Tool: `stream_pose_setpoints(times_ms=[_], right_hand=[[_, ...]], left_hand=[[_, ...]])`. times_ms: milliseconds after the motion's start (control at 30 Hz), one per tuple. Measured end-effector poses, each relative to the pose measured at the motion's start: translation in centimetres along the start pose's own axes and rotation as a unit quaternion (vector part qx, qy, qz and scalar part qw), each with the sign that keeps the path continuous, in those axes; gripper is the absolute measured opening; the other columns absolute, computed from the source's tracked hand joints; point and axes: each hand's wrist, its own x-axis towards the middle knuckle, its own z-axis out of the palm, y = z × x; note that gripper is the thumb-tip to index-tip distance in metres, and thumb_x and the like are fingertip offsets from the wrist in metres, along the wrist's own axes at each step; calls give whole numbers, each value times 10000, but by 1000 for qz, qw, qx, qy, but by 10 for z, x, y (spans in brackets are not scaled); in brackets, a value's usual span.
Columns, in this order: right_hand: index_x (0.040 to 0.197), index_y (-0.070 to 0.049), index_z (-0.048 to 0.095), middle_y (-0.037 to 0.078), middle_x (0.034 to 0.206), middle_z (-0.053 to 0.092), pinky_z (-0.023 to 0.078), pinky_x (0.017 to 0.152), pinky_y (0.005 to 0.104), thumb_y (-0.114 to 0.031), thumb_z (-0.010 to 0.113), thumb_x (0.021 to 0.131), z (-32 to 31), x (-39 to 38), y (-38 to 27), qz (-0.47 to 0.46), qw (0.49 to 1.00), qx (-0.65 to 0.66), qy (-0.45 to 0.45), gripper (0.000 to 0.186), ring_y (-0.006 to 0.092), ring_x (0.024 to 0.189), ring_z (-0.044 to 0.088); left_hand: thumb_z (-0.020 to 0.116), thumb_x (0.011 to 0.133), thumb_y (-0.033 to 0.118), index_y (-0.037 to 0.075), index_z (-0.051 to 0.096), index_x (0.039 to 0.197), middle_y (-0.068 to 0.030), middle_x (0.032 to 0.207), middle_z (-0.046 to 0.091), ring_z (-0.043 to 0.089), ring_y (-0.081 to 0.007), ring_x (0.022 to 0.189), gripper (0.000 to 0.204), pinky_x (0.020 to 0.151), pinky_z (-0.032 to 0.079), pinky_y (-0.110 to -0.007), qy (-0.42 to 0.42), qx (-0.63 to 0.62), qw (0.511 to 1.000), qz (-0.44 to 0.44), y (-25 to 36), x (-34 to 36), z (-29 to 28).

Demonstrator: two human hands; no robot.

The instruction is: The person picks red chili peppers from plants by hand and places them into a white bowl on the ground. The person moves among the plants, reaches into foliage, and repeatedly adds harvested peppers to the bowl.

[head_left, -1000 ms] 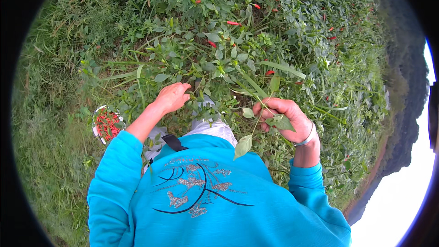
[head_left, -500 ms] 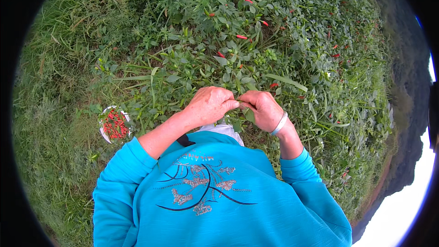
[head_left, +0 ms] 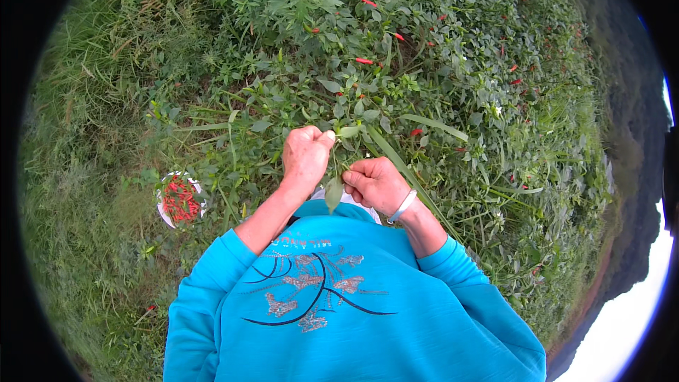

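In front of my chest both hands are closed on a thin green leafy stem. My left hand (head_left: 308, 159) pinches it at the top, beside a pale green leaf (head_left: 348, 131). Lower and to the right, my right hand (head_left: 378, 185), with a pale bracelet at the wrist, grips the stem between thumb and fingers. A broad leaf (head_left: 332, 195) hangs down between the hands. Beyond them stand chili plants with red chilies, among them one chili (head_left: 364, 61) straight ahead and another (head_left: 415, 132) to the right of my hands.
To my left on the grass is a white container (head_left: 164, 212) holding many red chilies (head_left: 181, 199). Dense grass and weeds cover the left side. A long grass blade (head_left: 435, 126) arches over the plants at right. A dark hillside (head_left: 629, 170) rises at the far right.
My hands have drawn apart and shifted left. The left hand now points upward, the right has dropped lower, and a broad leaf hangs in view between them.
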Motion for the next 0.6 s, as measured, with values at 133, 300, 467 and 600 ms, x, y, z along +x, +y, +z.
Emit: stream_pose_setpoints(times_ms=[133, 300, 467, 600], right_hand=[[861, 1, 610, -18, 599, 516, 343, 406, 177, -139, 506, 857, -10, -19, 16, -13, 997, 51, -51, 174, 38, 485, 439], [795, -37, 572, -33, 524, 429, 282, 356, 190, -139, 529, 835, -83, -13, 32, -101, 965, 161, 178, 118, 48, 417, 367], [893, -28, 553, -8, 547, 425, 220, 323, 215, -146, 457, 852, -134, 27, 87, 127, 918, 169, 337, 157, 62, 390, 330], [959, -61, 542, 6, 602, 458, 238, 336, 223, -193, 459, 853, -148, 66, 128, 178, 920, 255, 238, 188, 79, 402, 337]], left_hand=[[580, 754, 159, 20, 456, 529, 34, 469, 359, 293, -67, 458, 293, 426, 250, -274, 87, 60, 992, 65, -3, 29, -38], [571, 768, 260, -17, 563, 646, -57, 487, 464, 415, -125, 471, 303, 487, 373, -308, -48, 223, 968, 103, -24, 21, -31], [555, 776, 281, -25, 516, 612, -97, 479, 435, 404, -162, 459, 349, 485, 367, -339, -58, 242, 962, 113, -32, 8, -27], [548, 782, 287, -18, 470, 582, -83, 467, 399, 377, -163, 453, 374, 477, 354, -343, -53, 238, 964, 110, -42, 5, -28]])
